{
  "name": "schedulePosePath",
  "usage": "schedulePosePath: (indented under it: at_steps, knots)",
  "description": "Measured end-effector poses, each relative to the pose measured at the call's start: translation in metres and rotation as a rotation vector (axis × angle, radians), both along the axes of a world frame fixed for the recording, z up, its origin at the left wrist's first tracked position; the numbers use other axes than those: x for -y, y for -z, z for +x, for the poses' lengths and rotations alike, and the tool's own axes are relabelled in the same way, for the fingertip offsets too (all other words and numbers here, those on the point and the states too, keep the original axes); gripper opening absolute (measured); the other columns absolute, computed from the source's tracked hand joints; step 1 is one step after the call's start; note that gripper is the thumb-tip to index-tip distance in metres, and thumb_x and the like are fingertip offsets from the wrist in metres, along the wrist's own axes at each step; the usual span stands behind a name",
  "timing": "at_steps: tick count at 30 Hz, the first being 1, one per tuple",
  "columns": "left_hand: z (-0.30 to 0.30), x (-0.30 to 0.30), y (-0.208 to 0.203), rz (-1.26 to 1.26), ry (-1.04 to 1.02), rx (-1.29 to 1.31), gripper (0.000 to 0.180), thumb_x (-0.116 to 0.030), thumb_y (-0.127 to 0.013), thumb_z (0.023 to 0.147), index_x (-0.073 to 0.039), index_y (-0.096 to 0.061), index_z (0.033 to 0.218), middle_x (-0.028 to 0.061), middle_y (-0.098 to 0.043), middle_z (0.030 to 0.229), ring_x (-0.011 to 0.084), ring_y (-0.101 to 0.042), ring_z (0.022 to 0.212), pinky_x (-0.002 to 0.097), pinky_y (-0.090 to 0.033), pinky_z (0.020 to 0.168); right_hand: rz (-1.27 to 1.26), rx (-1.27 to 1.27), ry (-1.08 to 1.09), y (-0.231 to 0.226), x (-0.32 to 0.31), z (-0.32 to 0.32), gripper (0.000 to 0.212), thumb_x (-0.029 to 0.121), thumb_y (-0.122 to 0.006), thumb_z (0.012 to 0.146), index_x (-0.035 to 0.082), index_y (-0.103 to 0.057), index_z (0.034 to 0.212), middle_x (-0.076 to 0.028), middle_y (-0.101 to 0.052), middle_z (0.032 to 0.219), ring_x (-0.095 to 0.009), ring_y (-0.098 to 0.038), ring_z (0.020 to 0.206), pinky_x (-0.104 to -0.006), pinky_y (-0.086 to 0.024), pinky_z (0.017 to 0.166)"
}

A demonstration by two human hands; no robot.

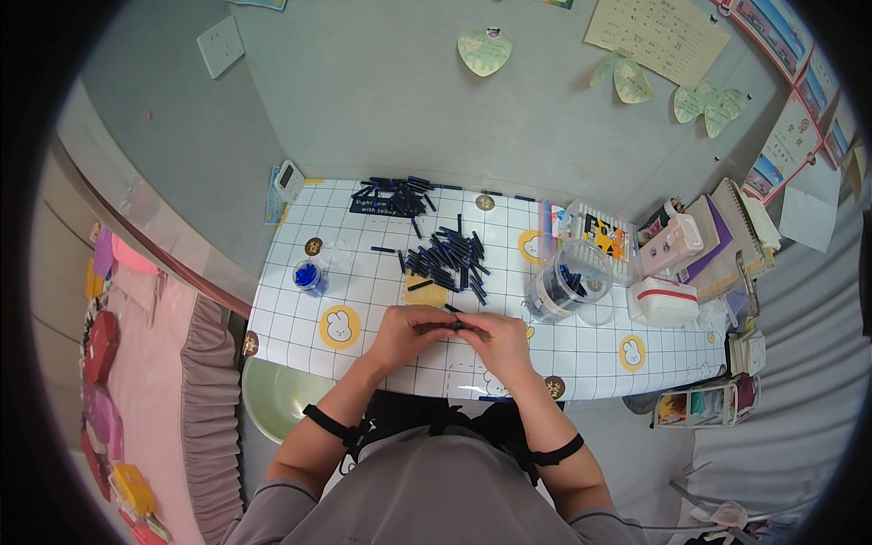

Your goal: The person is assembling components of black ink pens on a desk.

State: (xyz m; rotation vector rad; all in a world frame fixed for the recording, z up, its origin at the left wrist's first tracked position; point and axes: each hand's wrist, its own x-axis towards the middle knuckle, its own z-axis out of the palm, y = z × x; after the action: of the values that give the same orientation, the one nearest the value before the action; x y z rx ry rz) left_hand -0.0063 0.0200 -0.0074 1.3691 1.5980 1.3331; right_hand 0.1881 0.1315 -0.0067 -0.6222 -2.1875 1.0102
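Observation:
Near the table's front edge, my left hand [407, 333] and my right hand [500, 343] meet fingertip to fingertip. Both are closed in a pinch on a short dark tube [457, 325], mostly covered by the fingers. Another tube lies just beyond the fingertips. Farther off is a loose pile of similar blue-black tubes [445, 256], and behind it more tubes [400, 193] lie on and around a black printed pouch. A small clear jar [311, 280] with bright blue pieces stands at the left. To the right, a large clear tub [549, 295] leans, with dark tubes inside.
The table has a white grid cover [581, 359]. Along its right side stand a clear pen case [609, 241], a white pouch with a red zip [665, 302], and books [718, 227]. A green basin [277, 400] sits below left, beside a pink bed [150, 381].

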Motion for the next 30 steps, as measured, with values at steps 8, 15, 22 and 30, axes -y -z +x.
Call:
schedulePosePath:
  at_steps: [8,15,22,30]
  knots:
    - [-0.002,-0.002,-0.001,0.103,0.030,-0.138,0.024,-0.002,-0.090,0.088,-0.003,-0.085,0.112,0.0092,-0.082,0.102,0.0165,-0.076,0.085,0.0278,-0.060,0.075,-0.081,-0.007,0.044,0.004,0.004,0.000,0.028,0.002,-0.087,0.088,0.003,-0.081,0.115,-0.016,-0.082,0.093,-0.025,-0.082,0.080,-0.0321,-0.063,0.073]
    - [-0.001,-0.001,0.004,0.034,-0.006,-0.081,0.023,-0.003,-0.090,0.088,-0.002,-0.085,0.110,0.0086,-0.081,0.100,0.0158,-0.075,0.085,0.0279,-0.061,0.075,-0.033,0.076,0.039,-0.001,0.004,-0.002,0.030,0.003,-0.089,0.087,0.005,-0.082,0.116,-0.014,-0.084,0.094,-0.023,-0.084,0.086,-0.0309,-0.066,0.078]
    - [0.002,-0.002,-0.004,0.094,-0.004,-0.112,0.023,-0.002,-0.091,0.086,-0.002,-0.086,0.108,0.0101,-0.082,0.102,0.0175,-0.077,0.086,0.0288,-0.062,0.075,-0.028,0.061,0.041,-0.004,0.004,0.001,0.028,0.003,-0.088,0.087,0.005,-0.081,0.114,-0.014,-0.083,0.094,-0.025,-0.083,0.085,-0.0327,-0.066,0.076]
    - [0.016,-0.013,-0.072,0.200,0.080,-0.218,0.021,-0.002,-0.091,0.085,-0.006,-0.088,0.105,0.0086,-0.083,0.100,0.0209,-0.079,0.088,0.0301,-0.063,0.075,0.023,-0.047,0.089,-0.069,0.005,0.024,0.025,0.004,-0.088,0.087,0.006,-0.081,0.110,-0.012,-0.082,0.093,-0.025,-0.082,0.084,-0.0328,-0.064,0.073]
